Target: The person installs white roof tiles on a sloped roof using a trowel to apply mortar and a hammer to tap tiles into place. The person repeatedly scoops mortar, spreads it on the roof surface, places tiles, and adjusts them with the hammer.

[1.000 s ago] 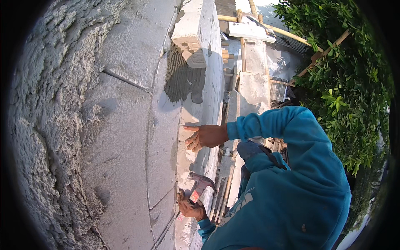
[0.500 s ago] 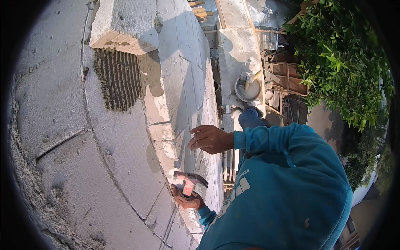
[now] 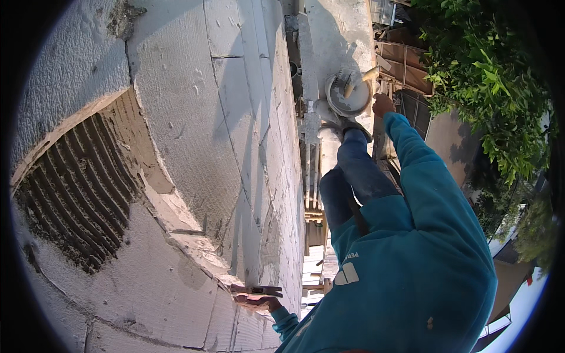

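My left hand (image 3: 258,303) is closed around a claw hammer (image 3: 257,290) beside the edge of the pale block wall. My right arm reaches away, and my right hand (image 3: 384,105) is just beside a round bucket (image 3: 334,101) of grey mix. Its fingers look loosely bent, with nothing seen in them. A tool with a yellowish handle (image 3: 371,74) stands in the bucket, near my right hand but apart from it. To the left, ridged grey mortar (image 3: 76,194) lies on the blocks, next to a large white block (image 3: 70,76).
The long wall of white blocks (image 3: 182,112) runs along my left side. A narrow concrete ledge (image 3: 323,35) carries the bucket, close to my foot (image 3: 356,126). Green foliage (image 3: 482,88) and wooden framing (image 3: 406,56) lie to the right.
My right hand has swung from in front of the wall to beside the bucket. The hammer has turned in my left hand. The view has shifted, so the mortar patch appears larger and further left.
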Demonstrator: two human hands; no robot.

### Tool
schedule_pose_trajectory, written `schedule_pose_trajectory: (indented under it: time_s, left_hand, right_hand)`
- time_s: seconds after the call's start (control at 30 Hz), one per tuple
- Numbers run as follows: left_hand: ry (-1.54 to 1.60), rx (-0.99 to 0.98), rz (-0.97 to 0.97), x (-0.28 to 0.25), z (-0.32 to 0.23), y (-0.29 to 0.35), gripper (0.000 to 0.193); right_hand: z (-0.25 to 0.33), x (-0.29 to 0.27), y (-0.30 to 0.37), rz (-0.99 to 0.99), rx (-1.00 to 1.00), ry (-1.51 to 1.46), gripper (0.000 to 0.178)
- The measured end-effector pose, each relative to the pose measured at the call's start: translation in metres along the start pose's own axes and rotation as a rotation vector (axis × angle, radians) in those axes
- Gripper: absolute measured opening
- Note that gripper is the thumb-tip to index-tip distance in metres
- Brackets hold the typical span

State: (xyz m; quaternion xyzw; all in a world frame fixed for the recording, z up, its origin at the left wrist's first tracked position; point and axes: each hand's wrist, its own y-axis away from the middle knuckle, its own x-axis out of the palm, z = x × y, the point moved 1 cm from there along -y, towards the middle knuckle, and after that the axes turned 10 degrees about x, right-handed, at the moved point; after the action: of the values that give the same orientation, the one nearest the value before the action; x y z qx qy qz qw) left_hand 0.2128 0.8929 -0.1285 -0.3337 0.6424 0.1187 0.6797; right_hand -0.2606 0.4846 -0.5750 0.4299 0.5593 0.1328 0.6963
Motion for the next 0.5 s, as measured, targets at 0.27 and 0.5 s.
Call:
schedule_pose_trajectory:
  time_s: [0.27, 0.5]
  left_hand:
    - [-0.215, 0.026, 0.03, -0.014, 0.012, 0.014, 0.067]
    - [-0.327, 0.166, 0.024, -0.04, 0.032, 0.031, 0.066]
  right_hand:
    - [0.034, 0.001, -0.116, -0.204, -0.106, 0.258, 0.031]
    - [0.018, 0.024, -0.167, -0.031, 0.037, 0.425, 0.035]
